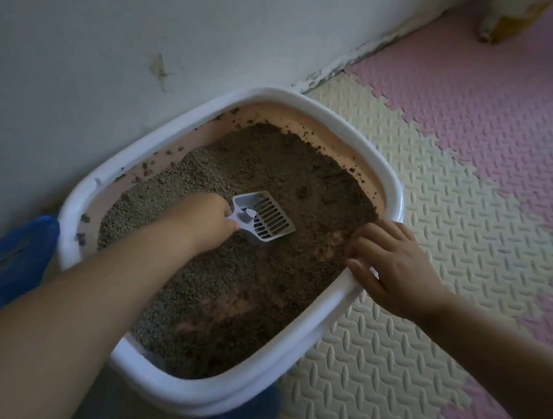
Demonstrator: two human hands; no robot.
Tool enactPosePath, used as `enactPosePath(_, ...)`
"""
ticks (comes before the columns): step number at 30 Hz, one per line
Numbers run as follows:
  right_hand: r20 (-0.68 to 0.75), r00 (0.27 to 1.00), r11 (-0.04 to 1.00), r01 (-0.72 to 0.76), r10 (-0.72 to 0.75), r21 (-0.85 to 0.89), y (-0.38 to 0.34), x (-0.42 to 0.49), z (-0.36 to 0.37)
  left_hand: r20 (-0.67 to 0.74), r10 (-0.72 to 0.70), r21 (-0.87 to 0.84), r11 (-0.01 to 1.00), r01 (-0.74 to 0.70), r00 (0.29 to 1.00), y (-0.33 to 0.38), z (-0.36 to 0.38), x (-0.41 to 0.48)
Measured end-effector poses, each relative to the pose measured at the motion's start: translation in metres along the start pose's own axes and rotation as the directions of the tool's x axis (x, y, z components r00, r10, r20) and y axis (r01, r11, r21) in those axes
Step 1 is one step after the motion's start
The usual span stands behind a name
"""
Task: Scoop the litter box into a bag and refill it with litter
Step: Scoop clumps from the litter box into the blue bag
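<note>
The litter box [192, 391], a rounded tub with a wide white rim and a pale pink inner wall, stands on the floor with its far side close against the wall, and it is the middle of the view. It holds a deep bed of grey-brown granular litter [276, 278], paler and drier-looking toward the far left and darker toward the right and near side. Dark clumps and crumbs cling to the pink wall along the far and right edges. In the middle of the box a white plastic litter scoop [266, 219] with a slotted blade lies low over the litter, blade pointing right. The left hand [207, 220] reaches in over the left rim and grips the scoop's short handle, fingers wrapped closed around it. The right hand [391, 265] holds the rim at the near right corner, its fingers bent over the inner edge so the tips hang just above the litter. A crumpled blue plastic bag [8, 260] lies just beside the box on the left. More blue plastic shows under the near side of the box, partly hidden by the left forearm. The floor is an interlocking foam mat [425, 226] with a raised tread pattern, cream next to the box and pink beyond. The white wall [113, 55] has a chipped patch above the box and a grimy lower edge. A blurred yellowish object [514, 10] sits at the top right corner; what it is cannot be made out.
</note>
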State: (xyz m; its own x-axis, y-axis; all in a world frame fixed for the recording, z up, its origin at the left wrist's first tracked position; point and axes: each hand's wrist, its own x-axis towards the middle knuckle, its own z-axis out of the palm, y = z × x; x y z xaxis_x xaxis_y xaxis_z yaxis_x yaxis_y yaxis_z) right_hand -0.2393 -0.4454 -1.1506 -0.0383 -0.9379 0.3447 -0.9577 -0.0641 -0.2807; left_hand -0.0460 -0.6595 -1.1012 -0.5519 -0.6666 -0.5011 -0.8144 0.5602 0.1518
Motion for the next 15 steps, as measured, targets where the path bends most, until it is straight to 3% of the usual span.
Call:
enactPosePath(5, -0.017, 0.999, 0.999, 0.039, -0.039, 0.009, 0.008, -0.003, 0.010, 0.020, 0.058, 0.002, 0.998, -0.058, 0.998, 0.030, -0.012, 0.040)
enactPosePath(15, -0.136, 0.987, 0.996, 0.089, -0.089, -0.009, 0.013, 0.000, 0.022, -0.031, 0.119, -0.270, 0.955, -0.123, 0.992, 0.053, 0.013, 0.080)
